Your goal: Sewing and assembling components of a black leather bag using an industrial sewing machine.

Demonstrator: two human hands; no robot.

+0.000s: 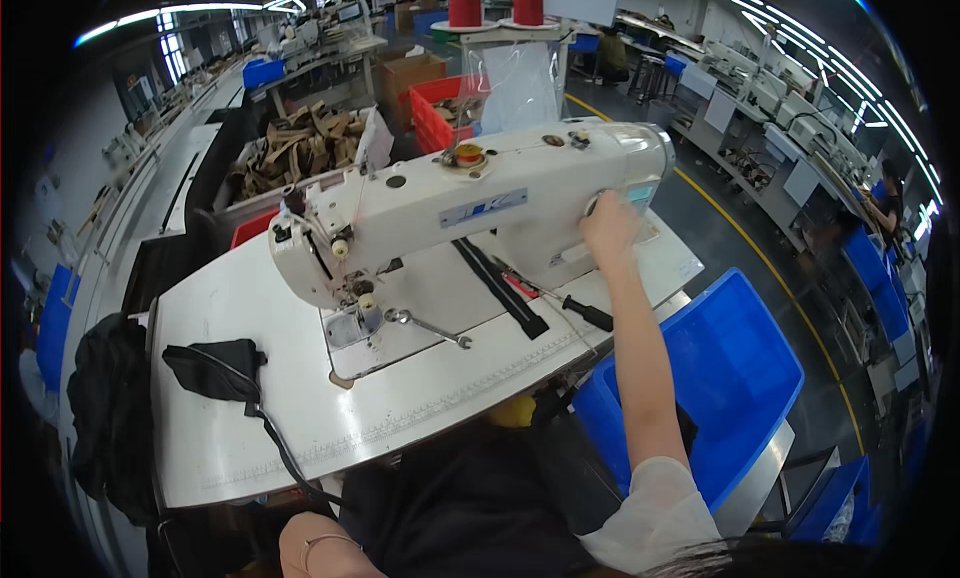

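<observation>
My right hand (611,220) reaches to the right end of the white sewing machine (410,198), its fingers curled on a round knob beside a small panel, slightly blurred. My left forearm shows at the bottom edge with a thin band; that hand is out of view. On the white table (230,438) lie a wrench (428,326), a black strip (500,288), a red-handled tool (518,284), a black-handled screwdriver (585,311) and a small black pouch (215,368) with a cord.
A blue bin (740,358) stands right of the table, black fabric (110,418) at the left. Behind are red spools (465,3), a bin of brown pieces (300,148) and a red crate (430,113). A person (885,208) sits among machines at the right, beyond a yellow floor line.
</observation>
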